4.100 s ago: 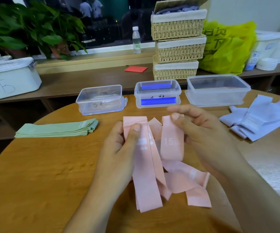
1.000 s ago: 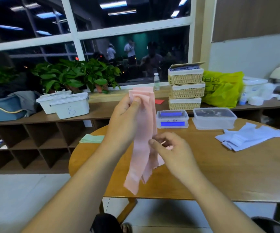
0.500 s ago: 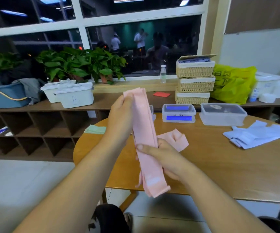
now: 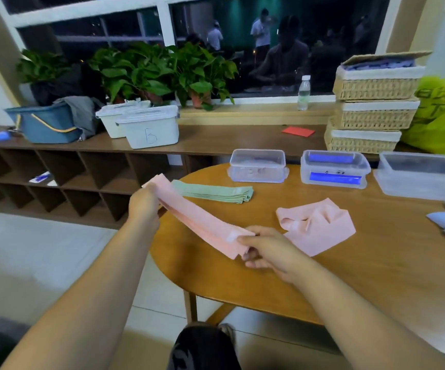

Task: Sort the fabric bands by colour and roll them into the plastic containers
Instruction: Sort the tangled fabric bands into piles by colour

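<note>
i'm pinching a pink band stack [image 4: 200, 222] taut between left hand [image 4: 143, 202] and right hand [image 4: 265, 249]; centre frame, nothing pink is rolled, only the blue container [image 4: 334, 172] is looking filled.

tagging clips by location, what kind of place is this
Probably an office or workroom, at night: a round wooden table stands by a long cubby shelf under a dark window, with white lidded bins and stacked wicker baskets on top.

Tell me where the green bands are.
In the head view, the green bands lie flat on the table, left side, in front of the leftmost clear container and behind the held pink bands.
</note>
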The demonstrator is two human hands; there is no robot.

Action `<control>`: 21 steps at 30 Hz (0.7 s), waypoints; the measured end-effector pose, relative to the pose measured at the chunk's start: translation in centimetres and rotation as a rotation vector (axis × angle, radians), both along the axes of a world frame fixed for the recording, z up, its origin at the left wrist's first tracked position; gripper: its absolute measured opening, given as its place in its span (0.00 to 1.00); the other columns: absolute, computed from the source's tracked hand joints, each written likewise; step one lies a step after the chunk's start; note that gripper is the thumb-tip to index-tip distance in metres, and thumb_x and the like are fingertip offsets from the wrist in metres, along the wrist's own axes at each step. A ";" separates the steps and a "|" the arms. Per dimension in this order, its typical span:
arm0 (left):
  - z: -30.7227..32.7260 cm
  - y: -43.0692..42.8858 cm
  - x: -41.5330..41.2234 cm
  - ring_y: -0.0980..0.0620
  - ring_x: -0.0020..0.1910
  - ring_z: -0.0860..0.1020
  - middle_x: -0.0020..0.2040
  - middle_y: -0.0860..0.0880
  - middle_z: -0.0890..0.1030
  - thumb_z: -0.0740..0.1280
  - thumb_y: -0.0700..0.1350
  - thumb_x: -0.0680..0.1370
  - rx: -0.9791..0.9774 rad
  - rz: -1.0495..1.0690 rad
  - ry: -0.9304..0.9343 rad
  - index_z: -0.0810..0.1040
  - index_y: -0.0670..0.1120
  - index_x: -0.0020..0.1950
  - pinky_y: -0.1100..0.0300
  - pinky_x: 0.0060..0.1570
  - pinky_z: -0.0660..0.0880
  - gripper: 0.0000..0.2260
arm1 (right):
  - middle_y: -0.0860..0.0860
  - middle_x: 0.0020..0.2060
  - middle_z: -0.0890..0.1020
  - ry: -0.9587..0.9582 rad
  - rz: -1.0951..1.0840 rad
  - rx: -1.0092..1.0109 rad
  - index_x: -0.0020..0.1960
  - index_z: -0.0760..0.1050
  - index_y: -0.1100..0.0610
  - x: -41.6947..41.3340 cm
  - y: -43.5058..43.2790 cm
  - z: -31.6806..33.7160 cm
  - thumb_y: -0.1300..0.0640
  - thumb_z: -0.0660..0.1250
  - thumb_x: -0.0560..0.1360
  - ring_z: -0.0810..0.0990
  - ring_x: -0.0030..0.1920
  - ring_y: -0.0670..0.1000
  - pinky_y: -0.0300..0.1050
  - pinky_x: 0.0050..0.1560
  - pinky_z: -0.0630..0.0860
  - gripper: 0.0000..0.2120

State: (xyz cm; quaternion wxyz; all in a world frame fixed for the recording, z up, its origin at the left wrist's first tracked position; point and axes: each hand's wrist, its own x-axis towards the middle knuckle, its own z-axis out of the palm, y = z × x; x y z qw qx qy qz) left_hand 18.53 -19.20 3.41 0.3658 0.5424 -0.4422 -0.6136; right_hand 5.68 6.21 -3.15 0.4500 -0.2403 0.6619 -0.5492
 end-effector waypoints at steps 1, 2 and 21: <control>-0.5 -0.8 0.1 0.48 0.50 0.78 0.55 0.46 0.81 0.68 0.42 0.83 0.023 0.021 -0.020 0.77 0.44 0.59 0.51 0.62 0.80 0.05 | 0.56 0.51 0.88 0.015 -0.035 0.000 0.61 0.83 0.52 -0.5 -1.1 -0.3 0.56 0.71 0.82 0.84 0.44 0.49 0.49 0.50 0.86 0.08; -1.3 -1.6 0.2 0.48 0.52 0.78 0.51 0.46 0.80 0.69 0.42 0.83 0.039 0.045 -0.018 0.77 0.45 0.57 0.50 0.63 0.80 0.04 | 0.54 0.49 0.88 0.037 -0.066 -0.001 0.60 0.83 0.52 -1.1 -2.2 -0.6 0.57 0.72 0.82 0.84 0.43 0.48 0.49 0.50 0.86 0.08; -11.2 -3.6 3.1 0.38 0.73 0.70 0.75 0.41 0.71 0.65 0.54 0.85 -0.586 -0.185 -0.885 0.69 0.47 0.77 0.39 0.68 0.73 0.22 | 0.42 0.46 0.79 0.869 -0.081 0.258 0.67 0.75 0.42 -3.9 0.5 -1.4 0.40 0.67 0.81 0.80 0.47 0.45 0.47 0.46 0.79 0.16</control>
